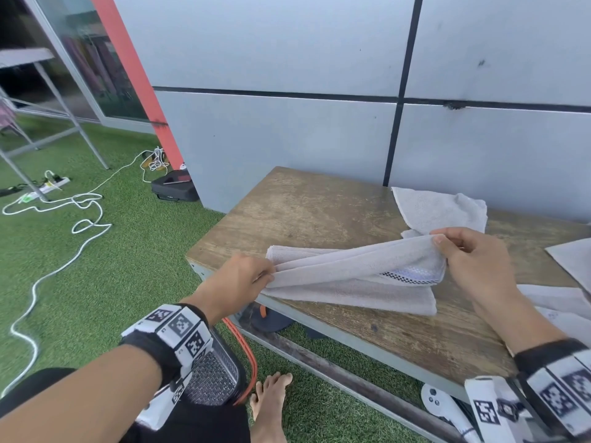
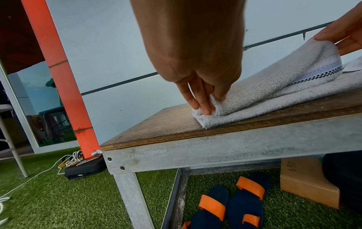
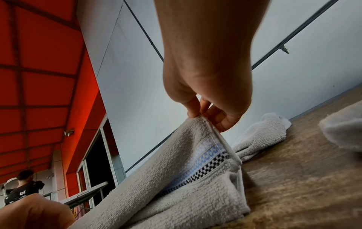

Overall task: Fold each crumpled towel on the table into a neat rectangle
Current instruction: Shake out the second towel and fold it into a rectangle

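Note:
A pale grey towel (image 1: 351,276) with a black-checked and blue border lies lengthwise near the front edge of the wooden table (image 1: 307,206). My left hand (image 1: 256,276) pinches its left end (image 2: 213,106) low on the tabletop. My right hand (image 1: 447,247) pinches the upper layer's right edge (image 3: 201,120) and holds it lifted above the lower layer, so the towel (image 3: 176,193) gapes open on that side. A second crumpled towel (image 1: 441,209) lies behind by the wall, and it shows as a heap (image 3: 262,136) in the right wrist view.
More pale cloth (image 1: 572,260) lies at the table's right edge. A grey panelled wall (image 1: 287,123) stands right behind the table. Sandals (image 2: 231,206) and a cardboard box (image 2: 305,182) sit under it on artificial grass; white cables (image 1: 80,219) trail across the grass at left.

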### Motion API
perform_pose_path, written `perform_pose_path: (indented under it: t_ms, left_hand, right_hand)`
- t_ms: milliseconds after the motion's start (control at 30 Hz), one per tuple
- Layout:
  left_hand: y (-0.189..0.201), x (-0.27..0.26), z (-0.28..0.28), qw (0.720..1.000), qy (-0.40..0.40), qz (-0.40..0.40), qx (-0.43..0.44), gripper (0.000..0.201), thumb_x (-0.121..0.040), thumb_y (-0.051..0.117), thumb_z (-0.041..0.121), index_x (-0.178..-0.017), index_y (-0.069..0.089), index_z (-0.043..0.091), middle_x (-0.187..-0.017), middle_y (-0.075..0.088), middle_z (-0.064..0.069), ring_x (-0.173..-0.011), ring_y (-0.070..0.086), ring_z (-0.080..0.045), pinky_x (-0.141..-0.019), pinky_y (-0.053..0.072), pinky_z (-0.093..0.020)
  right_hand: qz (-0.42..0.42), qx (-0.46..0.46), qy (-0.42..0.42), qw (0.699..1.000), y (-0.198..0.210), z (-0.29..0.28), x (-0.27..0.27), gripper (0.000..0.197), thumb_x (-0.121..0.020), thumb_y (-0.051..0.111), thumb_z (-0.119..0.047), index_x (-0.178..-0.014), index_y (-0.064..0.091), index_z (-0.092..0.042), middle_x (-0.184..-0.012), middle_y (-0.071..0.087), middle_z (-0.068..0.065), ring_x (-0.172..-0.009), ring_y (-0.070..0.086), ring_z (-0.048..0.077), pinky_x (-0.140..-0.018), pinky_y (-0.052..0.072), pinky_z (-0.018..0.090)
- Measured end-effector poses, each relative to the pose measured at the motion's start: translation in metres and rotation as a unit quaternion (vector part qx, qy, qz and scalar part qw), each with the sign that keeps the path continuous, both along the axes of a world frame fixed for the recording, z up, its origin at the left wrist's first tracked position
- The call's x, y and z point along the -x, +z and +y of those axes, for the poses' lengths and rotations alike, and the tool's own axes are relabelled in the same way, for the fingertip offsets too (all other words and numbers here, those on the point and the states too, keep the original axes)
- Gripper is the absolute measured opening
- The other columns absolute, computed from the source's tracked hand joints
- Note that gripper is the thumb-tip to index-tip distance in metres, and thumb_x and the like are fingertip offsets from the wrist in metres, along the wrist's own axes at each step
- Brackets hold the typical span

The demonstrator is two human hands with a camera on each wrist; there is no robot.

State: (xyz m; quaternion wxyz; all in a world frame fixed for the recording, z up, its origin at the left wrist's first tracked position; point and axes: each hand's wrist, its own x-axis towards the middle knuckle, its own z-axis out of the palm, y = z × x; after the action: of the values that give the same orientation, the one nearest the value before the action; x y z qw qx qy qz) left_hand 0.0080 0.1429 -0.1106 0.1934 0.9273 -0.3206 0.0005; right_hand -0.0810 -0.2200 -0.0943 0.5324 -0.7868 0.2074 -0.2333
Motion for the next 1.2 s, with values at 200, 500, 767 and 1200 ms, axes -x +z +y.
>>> perform_pose_path:
  t_ms: [200, 500, 767, 1200]
  left_hand:
    - [0.022, 0.006, 0.002, 0.998, 0.033, 0.009, 0.05, 0.015, -0.097, 0.064, 0.015, -0.111, 0.065, 0.016, -0.09, 0.072, 0.004, -0.082, 0.067, -0.014, -0.077, 0.055, -0.03]
    - [0.103, -0.037, 0.003, 0.997, 0.063, -0.03, 0.015, 0.013, -0.094, 0.067, 0.015, -0.102, 0.076, 0.009, -0.091, 0.073, -0.009, -0.085, 0.066, -0.026, -0.083, 0.055, -0.04]
    - [0.222, -0.08, -0.026, 0.985, 0.095, -0.129, 0.058, 0.014, -0.092, 0.067, 0.01, -0.101, 0.076, 0.003, -0.092, 0.074, -0.014, -0.074, 0.061, -0.024, -0.071, 0.047, -0.027]
    - [0.227, -0.029, 0.014, 0.966, 0.035, -0.18, 0.181, 0.01, -0.089, 0.073, 0.01, -0.098, 0.078, 0.007, -0.085, 0.073, 0.001, -0.081, 0.068, -0.018, -0.075, 0.045, -0.003]
  right_hand:
    - [0.015, 0.057, 0.009, 0.998, 0.002, 0.002, 0.004, 0.011, -0.097, 0.064, -0.015, -0.095, 0.071, -0.024, -0.085, 0.067, -0.013, -0.078, 0.059, -0.001, -0.066, 0.041, 0.016]
    - [0.04, 0.173, 0.035, 0.983, 0.068, -0.005, -0.007, 0.009, -0.094, 0.067, -0.013, -0.091, 0.07, -0.021, -0.088, 0.069, -0.002, -0.083, 0.063, 0.018, -0.068, 0.042, 0.018]
    - [-0.031, 0.205, -0.018, 0.978, 0.182, -0.014, -0.061, 0.008, -0.091, 0.067, -0.007, -0.095, 0.074, -0.006, -0.084, 0.066, 0.005, -0.084, 0.062, 0.02, -0.09, 0.053, 0.034]
    - [-0.079, 0.213, 0.034, 0.973, 0.192, -0.008, 0.008, 0.008, -0.094, 0.067, -0.009, -0.094, 0.071, -0.015, -0.092, 0.073, 0.003, -0.084, 0.068, 0.019, -0.074, 0.049, 0.012]
